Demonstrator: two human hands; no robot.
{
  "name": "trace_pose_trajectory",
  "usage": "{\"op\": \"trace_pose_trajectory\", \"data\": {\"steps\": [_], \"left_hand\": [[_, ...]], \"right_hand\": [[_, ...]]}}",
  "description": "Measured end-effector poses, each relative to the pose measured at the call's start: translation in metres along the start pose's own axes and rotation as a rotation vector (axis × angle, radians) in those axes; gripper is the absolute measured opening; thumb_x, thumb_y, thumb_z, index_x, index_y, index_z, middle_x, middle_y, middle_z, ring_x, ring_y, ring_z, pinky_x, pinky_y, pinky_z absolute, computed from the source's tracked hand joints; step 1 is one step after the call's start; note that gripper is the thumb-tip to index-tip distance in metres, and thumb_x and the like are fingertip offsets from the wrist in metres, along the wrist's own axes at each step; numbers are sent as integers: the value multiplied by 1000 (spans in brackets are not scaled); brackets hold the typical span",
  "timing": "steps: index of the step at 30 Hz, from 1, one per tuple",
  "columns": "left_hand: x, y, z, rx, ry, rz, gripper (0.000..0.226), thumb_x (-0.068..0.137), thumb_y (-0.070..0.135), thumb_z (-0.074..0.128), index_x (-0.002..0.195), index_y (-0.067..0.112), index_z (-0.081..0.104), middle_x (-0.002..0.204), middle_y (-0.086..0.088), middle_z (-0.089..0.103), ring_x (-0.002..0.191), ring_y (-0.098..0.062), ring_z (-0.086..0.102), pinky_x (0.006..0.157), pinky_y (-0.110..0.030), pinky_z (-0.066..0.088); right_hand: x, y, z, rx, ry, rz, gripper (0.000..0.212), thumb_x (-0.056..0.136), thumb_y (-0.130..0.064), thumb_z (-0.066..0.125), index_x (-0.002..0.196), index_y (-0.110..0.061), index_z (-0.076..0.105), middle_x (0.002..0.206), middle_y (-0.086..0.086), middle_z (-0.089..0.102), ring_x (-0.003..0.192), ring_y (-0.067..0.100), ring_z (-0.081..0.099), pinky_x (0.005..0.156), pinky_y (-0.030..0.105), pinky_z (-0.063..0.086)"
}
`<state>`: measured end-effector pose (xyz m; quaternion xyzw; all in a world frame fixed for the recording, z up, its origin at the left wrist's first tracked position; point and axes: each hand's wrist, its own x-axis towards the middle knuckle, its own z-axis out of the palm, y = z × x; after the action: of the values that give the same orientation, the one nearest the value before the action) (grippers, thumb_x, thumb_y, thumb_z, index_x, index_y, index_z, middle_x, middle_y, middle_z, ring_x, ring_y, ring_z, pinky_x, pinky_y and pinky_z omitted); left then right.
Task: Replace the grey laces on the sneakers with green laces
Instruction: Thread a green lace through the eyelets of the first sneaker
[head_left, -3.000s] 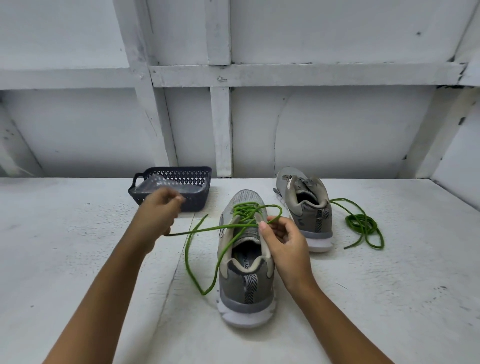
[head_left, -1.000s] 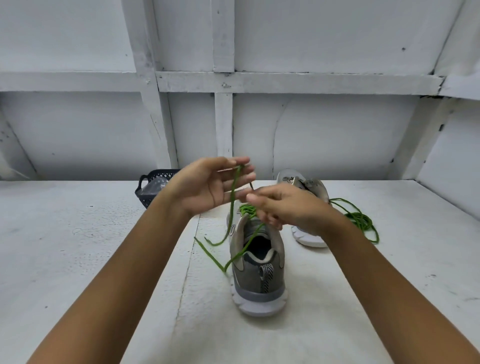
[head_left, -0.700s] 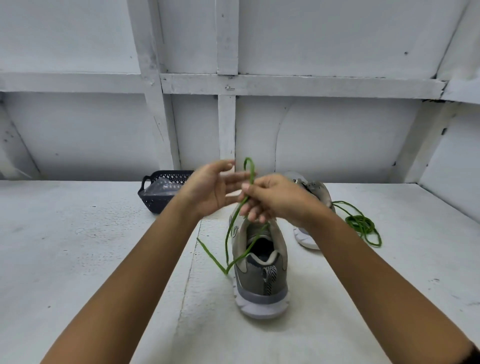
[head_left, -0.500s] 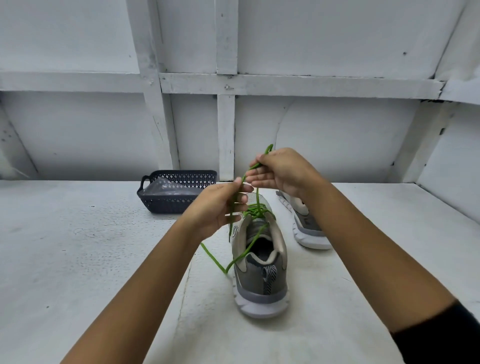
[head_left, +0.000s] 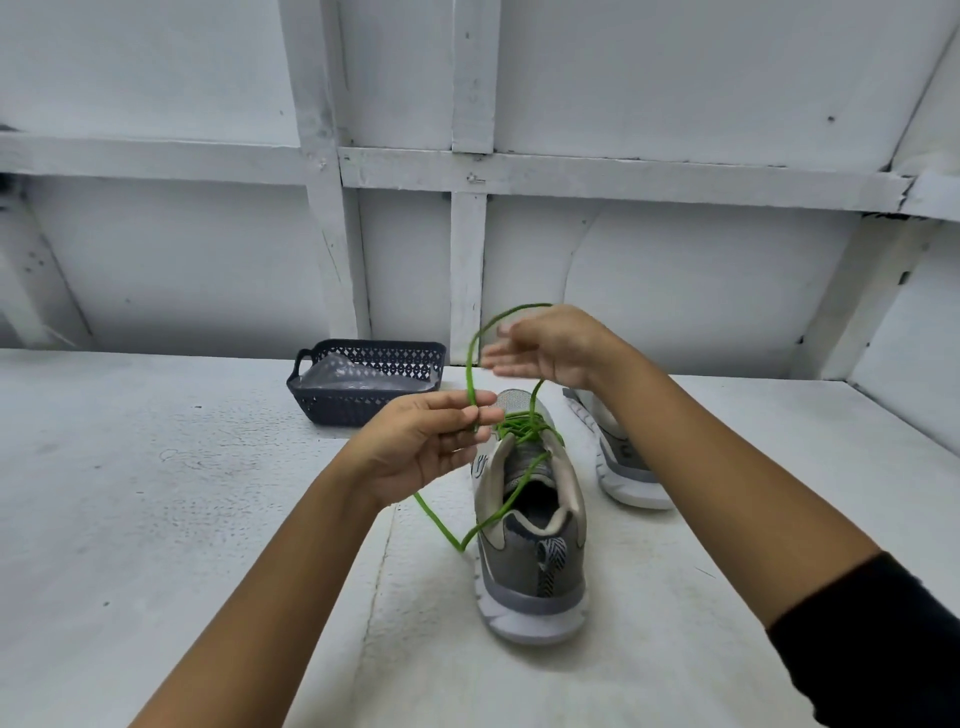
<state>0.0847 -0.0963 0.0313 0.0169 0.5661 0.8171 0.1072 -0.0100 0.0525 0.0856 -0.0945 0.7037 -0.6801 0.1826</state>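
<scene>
A grey sneaker (head_left: 530, 561) stands on the white table with its heel toward me, and a green lace (head_left: 522, 428) is threaded through its eyelets. My left hand (head_left: 423, 447) pinches one strand of that lace just left of the tongue. The strand arcs up in a loop and over my right hand (head_left: 550, 348), which is raised above the toe with fingers straight and spread. Another strand hangs down to the table left of the shoe. The second grey sneaker (head_left: 621, 462) stands behind my right forearm, mostly hidden.
A dark plastic basket (head_left: 366, 382) with clear wrapping inside sits at the back left, near the white panelled wall. The table's right edge meets a slanted white wall.
My right hand has let go of the lace and spread its fingers, with the loop now draped over it. My left hand stays pinched on the strand beside the tongue.
</scene>
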Motion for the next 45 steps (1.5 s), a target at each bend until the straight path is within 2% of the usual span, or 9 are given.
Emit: {"op": "trace_pose_trajectory", "data": {"steps": [3, 7, 11, 17, 21, 23, 27, 30, 45], "left_hand": [[2, -6, 0, -90, 164, 72, 17, 91, 2, 51, 94, 8, 66, 78, -2, 74, 66, -9, 69, 62, -21, 55], [3, -21, -5, -20, 372, 130, 13, 88, 7, 60, 89, 14, 70, 72, 3, 66, 71, -10, 59, 70, -23, 48], [2, -39, -2, 154, 444, 170, 14, 86, 7, 63, 85, 19, 71, 67, 7, 67, 70, -8, 60, 67, -22, 46], [4, -52, 3, 326, 512, 270, 16, 84, 3, 66, 77, 17, 70, 71, 7, 68, 60, 5, 60, 56, -11, 45], [6, -57, 6, 359, 496, 301, 14, 84, 1, 65, 79, 12, 71, 74, 8, 67, 58, 10, 58, 54, -5, 41], [7, -59, 6, 370, 488, 312, 16, 84, 1, 64, 78, 14, 70, 73, 8, 67, 59, 9, 58, 55, -5, 42], [9, -63, 8, 411, 483, 329, 20, 84, 2, 65, 75, 19, 70, 72, 10, 69, 64, 4, 61, 64, -11, 48], [12, -64, 8, 436, 484, 344, 22, 84, 3, 65, 75, 22, 69, 74, 9, 70, 65, 4, 61, 68, -14, 49], [16, -68, 14, 602, 520, 384, 12, 83, 12, 68, 76, 20, 74, 82, 7, 73, 81, -5, 67, 79, -28, 52]], "right_hand": [[-17, 9, 3, -279, -110, -24, 24, 96, 0, 46, 118, 8, 50, 96, 22, 62, 82, 31, 64, 66, 27, 57], [-39, 29, 11, -912, 93, -205, 18, 92, -19, 59, 94, -4, 69, 81, 4, 65, 79, 18, 61, 68, 28, 48], [-55, 58, 14, -1331, 251, -149, 38, 92, -43, 51, 93, -11, 71, 110, 11, 54, 112, 30, 47, 91, 35, 39], [-54, 74, 23, -1141, 278, -62, 43, 91, -50, 50, 95, -14, 72, 120, 10, 43, 120, 30, 37, 99, 37, 37], [-41, 84, 16, -994, 286, -49, 42, 90, -40, 56, 53, -20, 53, 98, 11, 49, 109, 31, 46, 89, 37, 41], [-40, 88, 14, -931, 284, -52, 47, 90, -34, 58, 47, -21, 44, 104, 11, 50, 110, 29, 46, 89, 37, 42], [-43, 92, 11, -861, 289, -49, 39, 91, -29, 59, 54, -15, 55, 118, 8, 49, 119, 26, 43, 96, 39, 41], [-42, 93, 12, -824, 288, -59, 29, 91, -28, 58, 77, -6, 70, 120, 5, 47, 121, 23, 42, 100, 37, 38], [-47, 96, 11, -768, 262, -108, 26, 92, -31, 57, 96, -12, 73, 123, 2, 45, 122, 21, 43, 101, 30, 35]]}}
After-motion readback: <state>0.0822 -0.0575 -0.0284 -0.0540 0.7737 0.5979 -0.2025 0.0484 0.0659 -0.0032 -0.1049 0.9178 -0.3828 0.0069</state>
